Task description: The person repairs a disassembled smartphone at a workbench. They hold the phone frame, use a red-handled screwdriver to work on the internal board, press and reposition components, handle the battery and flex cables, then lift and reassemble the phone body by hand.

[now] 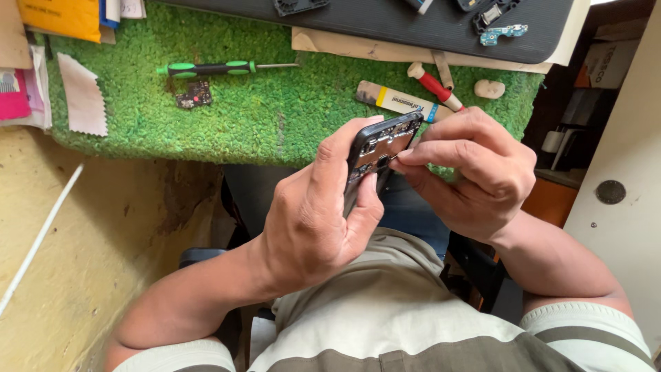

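Left hand (313, 220) clamps the opened phone (380, 151) upright, right hand (468, 176) fingertips pinching at its inner edge

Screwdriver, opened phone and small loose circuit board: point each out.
screwdriver (206, 68), head view, green-and-black handle.
opened phone (377, 149), head view, exposed inner frame.
small circuit board (195, 95), head view, board's middle.

Single head-worn view, looking steeply down from close above onto lap and near edge of green turf-covered worktop (261, 117); far edge of worktop at top of frame.
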The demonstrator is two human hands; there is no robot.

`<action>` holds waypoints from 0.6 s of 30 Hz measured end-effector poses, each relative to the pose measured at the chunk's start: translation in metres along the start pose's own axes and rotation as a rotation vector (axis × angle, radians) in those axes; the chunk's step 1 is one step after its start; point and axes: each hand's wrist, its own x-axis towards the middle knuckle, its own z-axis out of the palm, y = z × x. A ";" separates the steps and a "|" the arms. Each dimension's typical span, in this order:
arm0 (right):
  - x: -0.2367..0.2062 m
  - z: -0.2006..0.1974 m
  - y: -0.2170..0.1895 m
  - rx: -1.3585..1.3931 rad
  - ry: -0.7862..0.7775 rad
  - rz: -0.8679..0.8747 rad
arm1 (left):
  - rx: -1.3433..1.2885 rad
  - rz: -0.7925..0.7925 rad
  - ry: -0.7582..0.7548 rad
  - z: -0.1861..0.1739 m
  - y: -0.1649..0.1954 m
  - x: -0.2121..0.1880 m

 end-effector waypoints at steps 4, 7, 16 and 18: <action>-0.001 0.007 -0.002 -0.046 0.026 -0.040 | -0.010 0.047 0.015 -0.003 0.002 -0.002; 0.000 0.007 -0.005 -0.066 0.015 -0.023 | -0.033 0.045 0.014 -0.006 0.004 -0.003; 0.009 0.010 -0.011 -0.048 -0.024 0.021 | -0.149 -0.071 -0.025 -0.012 0.009 -0.002; 0.009 0.011 -0.010 -0.047 -0.034 0.018 | -0.162 -0.096 -0.031 -0.012 0.009 -0.004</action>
